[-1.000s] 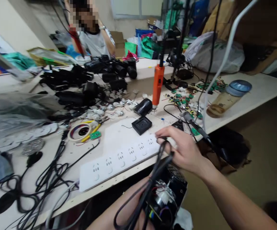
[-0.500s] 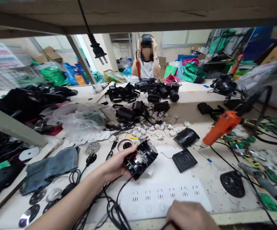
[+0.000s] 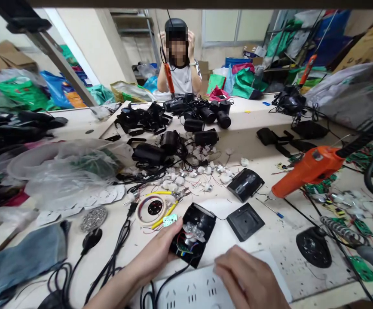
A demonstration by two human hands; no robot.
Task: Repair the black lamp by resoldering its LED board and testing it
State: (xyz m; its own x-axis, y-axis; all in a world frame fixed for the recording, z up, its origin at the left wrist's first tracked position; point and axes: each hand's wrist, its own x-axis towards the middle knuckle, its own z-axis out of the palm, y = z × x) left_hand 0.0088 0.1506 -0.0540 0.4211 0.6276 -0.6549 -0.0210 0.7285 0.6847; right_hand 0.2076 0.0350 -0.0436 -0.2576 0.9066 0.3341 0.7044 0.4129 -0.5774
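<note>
While left hand (image 3: 160, 245) grips housing (image 3: 205, 221) edge, right hand (image 3: 251, 279), grip unclear, overhangs power strip (image 3: 180, 291).

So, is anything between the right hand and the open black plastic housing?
Nothing visible stands between the right hand and the housing in the left hand; the white power strip lies under the right hand.

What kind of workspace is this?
Probably a small electronics repair or assembly workshop: orange corded power screwdriver, loose green circuit boards, and an opened black plastic housing with exposed wiring.
</note>
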